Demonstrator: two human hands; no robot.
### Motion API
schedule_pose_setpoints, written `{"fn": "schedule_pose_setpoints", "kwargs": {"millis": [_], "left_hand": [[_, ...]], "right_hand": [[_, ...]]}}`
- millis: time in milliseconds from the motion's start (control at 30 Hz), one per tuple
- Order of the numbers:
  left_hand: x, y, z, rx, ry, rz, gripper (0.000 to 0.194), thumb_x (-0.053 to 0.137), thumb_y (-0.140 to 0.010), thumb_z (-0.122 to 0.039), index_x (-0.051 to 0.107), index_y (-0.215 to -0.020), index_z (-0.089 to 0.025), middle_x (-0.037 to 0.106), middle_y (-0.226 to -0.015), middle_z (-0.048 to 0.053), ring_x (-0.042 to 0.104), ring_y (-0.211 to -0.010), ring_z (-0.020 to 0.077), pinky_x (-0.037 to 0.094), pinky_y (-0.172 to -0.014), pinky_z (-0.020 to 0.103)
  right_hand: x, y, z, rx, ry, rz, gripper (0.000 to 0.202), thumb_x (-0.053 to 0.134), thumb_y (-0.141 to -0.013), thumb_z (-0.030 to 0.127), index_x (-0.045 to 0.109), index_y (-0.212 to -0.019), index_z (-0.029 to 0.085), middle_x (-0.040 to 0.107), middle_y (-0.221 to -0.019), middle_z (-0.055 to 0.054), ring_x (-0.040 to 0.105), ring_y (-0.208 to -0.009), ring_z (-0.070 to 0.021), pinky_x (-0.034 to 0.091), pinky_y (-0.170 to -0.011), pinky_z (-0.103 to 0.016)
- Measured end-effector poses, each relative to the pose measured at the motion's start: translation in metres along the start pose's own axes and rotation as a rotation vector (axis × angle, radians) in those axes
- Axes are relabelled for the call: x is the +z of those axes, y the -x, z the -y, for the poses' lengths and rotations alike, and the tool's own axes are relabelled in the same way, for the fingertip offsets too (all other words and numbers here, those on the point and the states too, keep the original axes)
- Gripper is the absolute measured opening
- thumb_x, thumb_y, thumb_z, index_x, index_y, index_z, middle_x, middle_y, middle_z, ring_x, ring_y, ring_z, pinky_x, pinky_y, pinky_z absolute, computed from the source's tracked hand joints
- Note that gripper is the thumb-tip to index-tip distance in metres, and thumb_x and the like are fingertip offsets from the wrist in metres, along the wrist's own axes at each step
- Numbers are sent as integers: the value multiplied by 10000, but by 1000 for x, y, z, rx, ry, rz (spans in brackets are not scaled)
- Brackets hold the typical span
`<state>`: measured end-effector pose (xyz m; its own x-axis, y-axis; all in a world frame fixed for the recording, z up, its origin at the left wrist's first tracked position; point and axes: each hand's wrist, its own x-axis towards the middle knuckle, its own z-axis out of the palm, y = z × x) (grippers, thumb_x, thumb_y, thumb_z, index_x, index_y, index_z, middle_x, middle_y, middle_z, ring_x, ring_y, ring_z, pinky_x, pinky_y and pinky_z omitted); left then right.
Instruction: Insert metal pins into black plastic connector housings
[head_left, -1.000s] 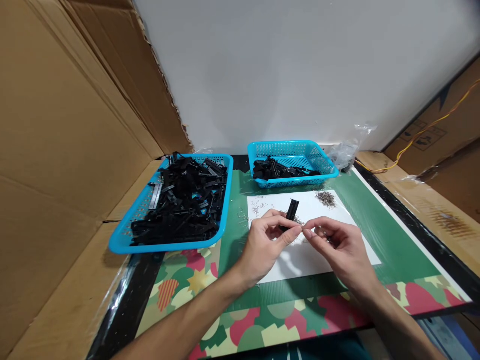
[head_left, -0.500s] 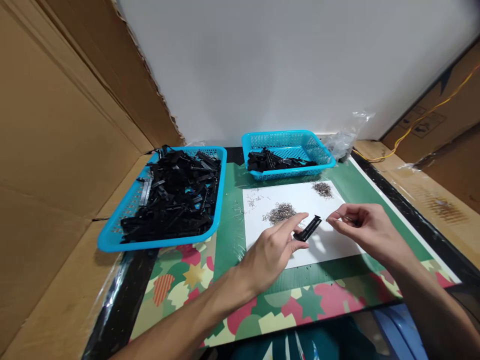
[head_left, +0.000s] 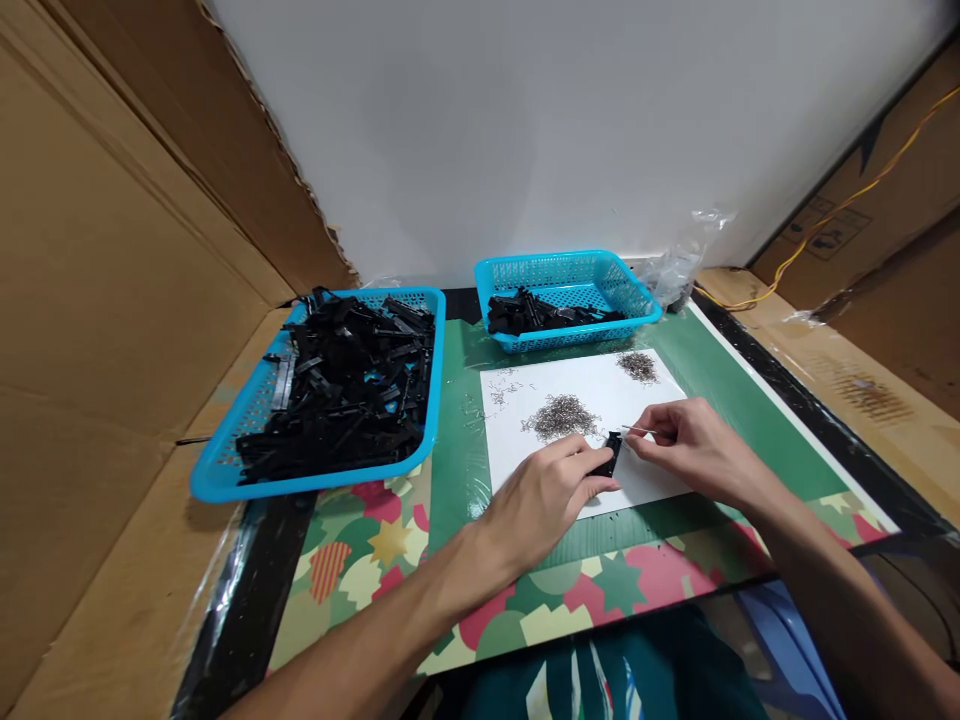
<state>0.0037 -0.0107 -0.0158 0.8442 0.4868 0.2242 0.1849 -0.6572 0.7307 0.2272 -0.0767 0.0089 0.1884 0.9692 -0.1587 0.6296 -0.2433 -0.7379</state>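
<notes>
Over the white sheet (head_left: 510, 455), my left hand (head_left: 551, 490) is closed around a small black plastic part (head_left: 614, 453), with the part's far end sticking out past the fingers. To its right, my right hand (head_left: 694, 440) pinches a thin silvery metal tool (head_left: 639, 430), held close to that exposed end. Whether the tool touches the part is too small to tell. Just behind both hands lies a heap of tiny metal pieces (head_left: 561, 415), wiry like small springs. A smaller heap (head_left: 637, 367) of similar pieces sits at the sheet's far right corner.
A large blue basket (head_left: 439, 400) piled with black plastic parts stands on the left. Behind the sheet is a smaller blue basket (head_left: 566, 342) holding more of them. A clear plastic bag (head_left: 679, 270) sits beside it. Cardboard walls flank the table; a yellow cable (head_left: 810, 235) runs along the right.
My left hand has tilted the black part more upright and brought it lower. My right hand has moved left, bringing the metal tool up to the part's end. The view has shifted slightly.
</notes>
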Motion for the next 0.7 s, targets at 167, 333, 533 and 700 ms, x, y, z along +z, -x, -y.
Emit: {"fn": "schedule_pose_setpoints", "kwargs": {"millis": [167,333,533,700], "left_hand": [[1,0,2,-11,26,9,163,624,-1045,-250,746,-1125,-178,653,-952,35,668,-874,188,491,-773,303],[0,-1,2,-29,68,21,151,634,-1040,-231,751,-1115,-173,664,-958,32,669,-894,185,497,-796,298],[-2,-2,-1,-65,94,6,159,633,-1041,-235,759,-1111,-167,652,-918,23,651,-836,169,489,-754,286],[-2,-3,-1,-65,106,2,154,632,-1038,-218,761,-1095,-156,644,-882,19,642,-805,159,489,-720,269]], "right_hand": [[1,-3,2,-3,83,3,293,646,-829,413,764,-758,155,593,-589,-32,463,-564,-144,294,-504,-271],[3,-1,6,-24,147,-26,315,626,-839,425,776,-782,154,567,-569,-16,453,-546,-140,278,-506,-273],[7,1,2,-40,113,-79,270,634,-820,382,782,-782,160,606,-579,-27,492,-557,-150,284,-511,-274],[12,3,-2,-63,110,-127,285,615,-827,400,776,-782,169,603,-581,-19,499,-551,-152,309,-530,-278]]}}
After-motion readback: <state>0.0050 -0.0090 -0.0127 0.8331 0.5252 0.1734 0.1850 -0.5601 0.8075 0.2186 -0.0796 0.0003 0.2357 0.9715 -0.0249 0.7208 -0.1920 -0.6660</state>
